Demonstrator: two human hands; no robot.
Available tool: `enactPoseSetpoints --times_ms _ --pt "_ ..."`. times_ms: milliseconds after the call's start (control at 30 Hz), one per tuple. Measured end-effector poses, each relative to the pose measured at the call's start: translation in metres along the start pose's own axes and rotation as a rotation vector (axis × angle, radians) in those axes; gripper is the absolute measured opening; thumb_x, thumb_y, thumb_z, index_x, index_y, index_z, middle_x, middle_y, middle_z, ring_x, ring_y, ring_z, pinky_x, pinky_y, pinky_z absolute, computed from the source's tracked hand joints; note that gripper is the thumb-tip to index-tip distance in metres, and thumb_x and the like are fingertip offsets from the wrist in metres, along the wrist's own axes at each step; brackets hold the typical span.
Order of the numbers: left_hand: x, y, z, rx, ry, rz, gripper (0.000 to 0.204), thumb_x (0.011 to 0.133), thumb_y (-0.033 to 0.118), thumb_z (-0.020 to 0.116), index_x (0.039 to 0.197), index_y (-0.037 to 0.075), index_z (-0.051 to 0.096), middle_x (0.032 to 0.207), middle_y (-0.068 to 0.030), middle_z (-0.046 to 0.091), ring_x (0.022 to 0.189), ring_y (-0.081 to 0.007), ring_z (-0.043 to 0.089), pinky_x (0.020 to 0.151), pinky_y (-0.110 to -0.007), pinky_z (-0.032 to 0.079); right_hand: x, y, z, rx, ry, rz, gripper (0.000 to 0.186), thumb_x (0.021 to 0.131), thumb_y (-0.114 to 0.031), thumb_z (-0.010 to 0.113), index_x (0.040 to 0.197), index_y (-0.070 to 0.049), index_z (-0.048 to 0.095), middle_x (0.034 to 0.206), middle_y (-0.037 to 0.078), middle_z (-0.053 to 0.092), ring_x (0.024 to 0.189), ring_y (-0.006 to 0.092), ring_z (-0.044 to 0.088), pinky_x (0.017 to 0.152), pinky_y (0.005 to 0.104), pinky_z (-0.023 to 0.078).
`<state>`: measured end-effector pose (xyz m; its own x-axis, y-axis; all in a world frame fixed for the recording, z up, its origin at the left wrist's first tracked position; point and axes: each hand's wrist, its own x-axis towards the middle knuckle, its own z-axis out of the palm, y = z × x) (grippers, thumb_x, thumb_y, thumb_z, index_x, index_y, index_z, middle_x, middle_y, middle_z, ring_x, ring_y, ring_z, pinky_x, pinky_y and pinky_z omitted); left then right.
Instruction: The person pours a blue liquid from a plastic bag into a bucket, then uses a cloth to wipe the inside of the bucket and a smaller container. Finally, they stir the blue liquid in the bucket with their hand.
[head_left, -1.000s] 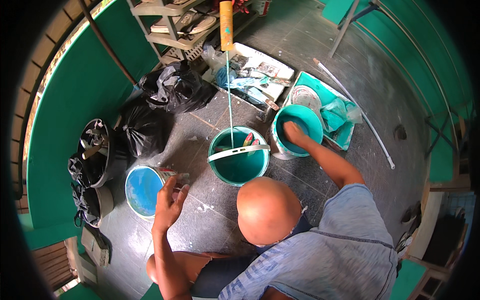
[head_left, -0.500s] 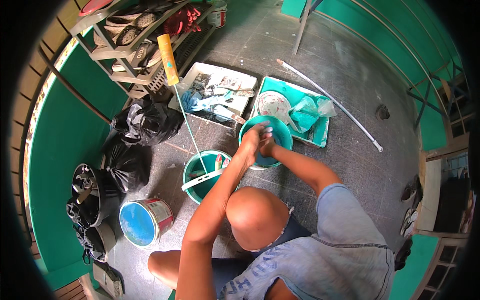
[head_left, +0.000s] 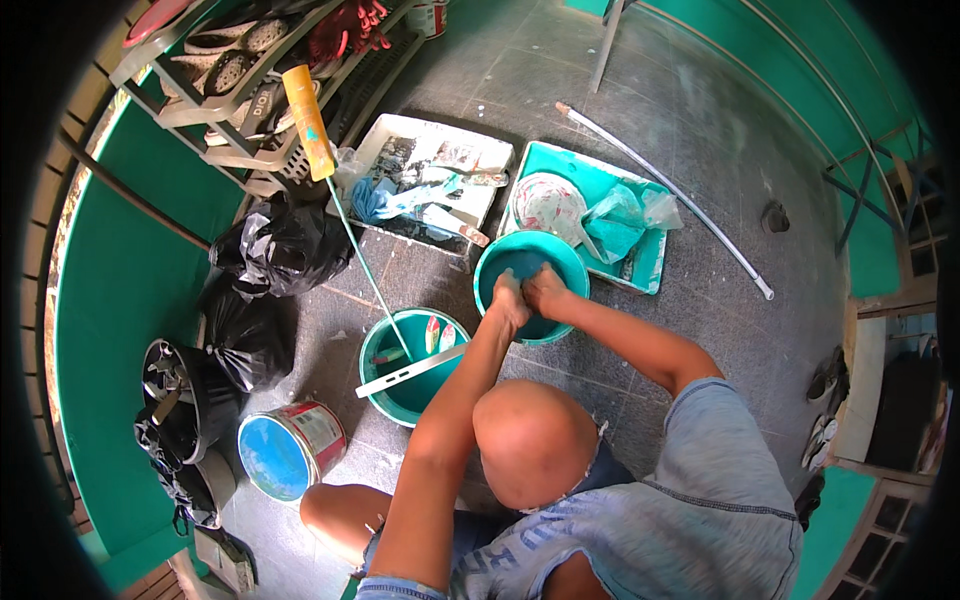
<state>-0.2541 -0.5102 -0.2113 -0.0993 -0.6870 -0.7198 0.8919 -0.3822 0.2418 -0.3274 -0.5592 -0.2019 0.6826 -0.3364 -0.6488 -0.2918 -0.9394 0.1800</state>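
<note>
Both my hands are inside a green bucket [head_left: 583, 268] holding dark bluish liquid. My left hand [head_left: 508, 298] is bent inward with its fingers drawn together. Close beside it, my right hand [head_left: 546, 292] is curled with the fingers turned down. Whatever either hand holds, if anything, is hidden. Just left stands a second green bucket [head_left: 440, 385] with a white handle [head_left: 410, 372] across it. In it are small brushes or tools [head_left: 432, 334] and the thin rod of a yellow paint roller [head_left: 308, 122], whose head sticks up above the rim.
Beyond the buckets lie a white tray [head_left: 500, 152] with blue cloth and brushes, and a green tray [head_left: 648, 280] with a round lid and plastic bag. A pole [head_left: 665, 197] rests at right. A blue-topped paint can [head_left: 275, 457], black bags [head_left: 250, 335] and shoe rack [head_left: 240, 158] stand left.
My hands have lowered deeper into the bucket and drawn slightly apart; before, the left lay over the right near the rim. The view has shifted a little.
</note>
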Motion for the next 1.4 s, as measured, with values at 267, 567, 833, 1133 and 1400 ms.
enactPoseSetpoints --times_ms 267,567,833,1133,1400 --pt "0.028 0.000 -0.020 0.031 0.179 0.068 0.049 0.091 0.031 0.023 0.126 0.000 0.035 0.131 -0.0174 0.038 0.118 -0.0301 0.040 0.102 -0.046 0.023 0.035 0.009 0.012 0.305 -0.107 0.153 0.026 0.079 -0.030 0.053 0.097 -0.014 0.064 0.111 0.008 0.059 0.104 0.0224 0.056 0.081 0.0353 0.044" --pt "0.012 0.015 -0.001 -0.100 0.276 0.055 0.033 0.092 0.025 0.029 0.101 0.001 0.050 0.105 -0.0158 0.054 0.095 -0.0297 0.054 0.089 -0.044 0.042 -0.014 -0.022 0.013 0.380 0.607 0.014 0.038 0.067 -0.021 0.063 0.099 -0.002 0.058 0.119 0.016 0.046 0.119 0.0274 0.037 0.094 0.0395 0.033" --pt "0.008 -0.002 -0.003 0.230 0.333 0.046 0.035 0.089 0.021 0.034 0.110 -0.003 0.048 0.115 -0.0173 0.051 0.101 -0.0284 0.050 0.089 -0.039 0.040 0.002 0.003 -0.031 0.361 -0.252 -0.005 0.042 0.070 -0.029 0.062 0.104 -0.005 0.060 0.117 0.013 0.054 0.112 0.0254 0.049 0.089 0.0419 0.041" --pt "-0.003 0.008 0.006 -0.128 0.379 0.134 0.034 0.091 0.023 0.036 0.113 0.000 0.047 0.120 -0.0145 0.049 0.107 -0.0270 0.049 0.089 -0.039 0.040 -0.005 -0.002 0.016 0.042 0.393 -0.232 0.039 0.076 -0.020 0.050 0.110 -0.001 0.057 0.128 0.015 0.045 0.129 0.0294 0.025 0.101 0.0487 0.025" --pt "0.003 0.006 0.009 -0.171 0.170 0.331 0.036 0.094 0.033 0.037 0.090 0.001 0.052 0.081 -0.0113 0.059 0.068 -0.0211 0.056 0.062 -0.034 0.047 -0.080 0.013 -0.031 0.120 0.473 -0.266 0.055 0.070 -0.009 0.054 0.119 0.012 0.043 0.133 0.021 0.035 0.133 0.0325 0.015 0.104 0.0577 0.009"
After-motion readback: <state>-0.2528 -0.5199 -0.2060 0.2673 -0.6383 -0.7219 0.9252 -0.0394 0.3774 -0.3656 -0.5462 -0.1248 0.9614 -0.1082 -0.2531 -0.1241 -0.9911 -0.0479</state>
